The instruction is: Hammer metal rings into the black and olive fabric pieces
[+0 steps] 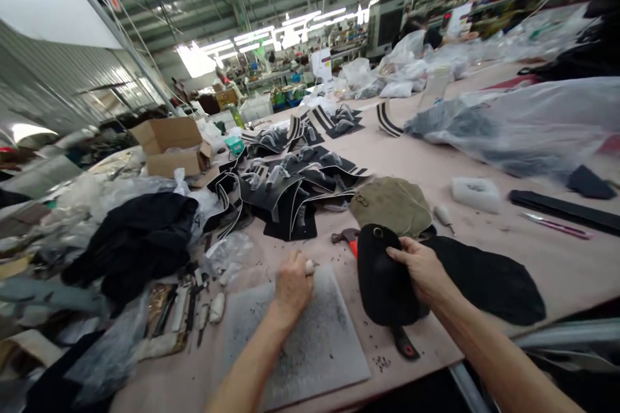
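Observation:
My left hand (pixel 294 281) is closed above a grey, scuffed board (pixel 334 329). A rounded whitish handle end (pixel 310 266) sticks out of it, and the rest of that tool is hidden in the fist. In my right hand (pixel 421 268) is a black pouch-like piece (pixel 385 281) with a small metal ring near its top, thumb on its face. Just behind it lies a hammer (pixel 345 236) with a red-orange part on its handle. An olive fabric piece (pixel 392 205) and a flat black piece (pixel 489 279) rest beyond and to the right.
Dark cut pieces with pale edges (pixel 290 190) are heaped mid-table. A white-handled awl (pixel 444 219), scissors (pixel 557 226) and a foam roll (pixel 476 195) lie at right. Hand tools (pixel 186 306), black cloth (pixel 140 239) and a cardboard box (pixel 169 147) are at left.

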Demonstrator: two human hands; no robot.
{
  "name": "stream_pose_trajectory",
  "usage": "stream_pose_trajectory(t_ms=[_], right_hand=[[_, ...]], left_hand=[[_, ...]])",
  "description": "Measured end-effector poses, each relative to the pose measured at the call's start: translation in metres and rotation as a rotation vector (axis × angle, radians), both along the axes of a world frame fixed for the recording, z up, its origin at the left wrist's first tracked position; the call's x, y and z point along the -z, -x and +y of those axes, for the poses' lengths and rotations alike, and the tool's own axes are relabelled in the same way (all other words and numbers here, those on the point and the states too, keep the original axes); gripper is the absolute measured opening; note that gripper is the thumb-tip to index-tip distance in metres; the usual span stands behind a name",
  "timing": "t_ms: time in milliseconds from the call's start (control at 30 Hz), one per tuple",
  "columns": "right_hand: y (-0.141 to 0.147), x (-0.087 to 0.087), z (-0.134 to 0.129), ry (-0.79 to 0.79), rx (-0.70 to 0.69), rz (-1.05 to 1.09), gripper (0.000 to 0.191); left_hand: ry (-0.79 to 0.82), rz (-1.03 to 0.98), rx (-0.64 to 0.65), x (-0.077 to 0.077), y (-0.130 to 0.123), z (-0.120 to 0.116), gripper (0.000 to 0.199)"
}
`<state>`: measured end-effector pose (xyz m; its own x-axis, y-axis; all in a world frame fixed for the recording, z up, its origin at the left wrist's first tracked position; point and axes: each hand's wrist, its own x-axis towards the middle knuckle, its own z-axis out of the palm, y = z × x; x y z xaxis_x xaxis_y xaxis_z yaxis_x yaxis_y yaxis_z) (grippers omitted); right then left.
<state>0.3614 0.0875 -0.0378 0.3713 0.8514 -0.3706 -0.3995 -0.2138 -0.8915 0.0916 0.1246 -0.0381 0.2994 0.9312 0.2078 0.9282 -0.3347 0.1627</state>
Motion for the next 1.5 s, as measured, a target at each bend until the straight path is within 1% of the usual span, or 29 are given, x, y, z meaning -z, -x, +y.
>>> stream_pose_trajectory(t_ms=[33,100,167,233,333,433,500,567,667,733,833,900,967,1067,1133,1233,1300,1367,1433,1500], right_hand=[[0.010,-0.001,0.003,0.001,-0.024,-0.013,0.038],[0.027,-0.005,0.009,-0.001,-0.069,-0.024,0.036],[0.039,-0.008,0.013,-0.008,-0.100,-0.014,0.034],[0.047,-0.011,0.016,-0.017,-0.116,-0.001,0.031],[0.049,-0.007,0.023,-0.007,-0.147,0.006,0.030],[0.044,0.004,0.032,0.018,-0.174,-0.011,0.030],[0.040,0.012,0.038,0.030,-0.174,-0.030,0.031],[0.037,0.020,0.044,0.050,-0.170,-0.049,0.030],[0.036,0.027,0.050,0.075,-0.163,-0.059,0.030],[0.038,0.028,0.054,0.076,-0.150,-0.052,0.029],[0.044,0.026,0.062,0.084,-0.137,-0.017,0.030],[0.051,0.024,0.069,0.084,-0.138,0.005,0.032],[0.060,0.025,0.078,0.071,-0.163,-0.001,0.032],[0.078,0.027,0.097,0.077,-0.247,-0.098,0.028],[0.091,0.027,0.114,0.100,-0.339,-0.323,0.023],[0.108,0.027,0.139,0.145,-0.463,-0.715,0.019],[0.117,0.026,0.152,0.171,-0.490,-0.851,0.022],[0.124,0.026,0.157,0.176,-0.510,-0.924,0.028],[0.129,0.027,0.155,0.172,-0.539,-0.981,0.035],[0.133,0.029,0.147,0.140,-0.555,-1.034,0.039]], left_hand=[[-0.061,0.053,0.098,-0.003,-0.004,0.016,0.013],[-0.165,0.158,0.268,-0.007,-0.016,0.051,0.022],[-0.220,0.251,0.347,-0.012,-0.029,0.086,0.034],[-0.226,0.332,0.368,-0.015,-0.043,0.118,0.041],[-0.202,0.435,0.346,-0.018,-0.059,0.155,0.036],[-0.148,0.473,0.280,-0.014,-0.063,0.175,0.030],[-0.102,0.468,0.257,-0.006,-0.054,0.180,0.030],[-0.066,0.481,0.247,0.003,-0.036,0.182,0.028],[-0.003,0.550,0.189,0.012,0.004,0.182,0.025],[0.050,0.585,0.150,0.012,0.033,0.183,0.031],[0.097,0.615,0.084,0.005,0.072,0.189,0.036],[0.128,0.641,0.038,0.002,0.091,0.192,0.038],[0.131,0.655,0.031,0.001,0.101,0.193,0.038],[0.098,0.632,0.034,-0.001,0.101,0.190,0.037],[0.076,0.606,0.038,-0.004,0.096,0.186,0.032],[0.037,0.574,0.101,-0.015,0.085,0.171,0.027],[0.021,0.543,0.136,-0.023,0.079,0.152,0.027],[0.038,0.476,0.122,-0.027,0.074,0.125,0.031],[0.109,0.355,0.072,-0.025,0.068,0.094,0.035],[0.223,0.180,0.035,-0.015,0.062,0.064,0.034]])
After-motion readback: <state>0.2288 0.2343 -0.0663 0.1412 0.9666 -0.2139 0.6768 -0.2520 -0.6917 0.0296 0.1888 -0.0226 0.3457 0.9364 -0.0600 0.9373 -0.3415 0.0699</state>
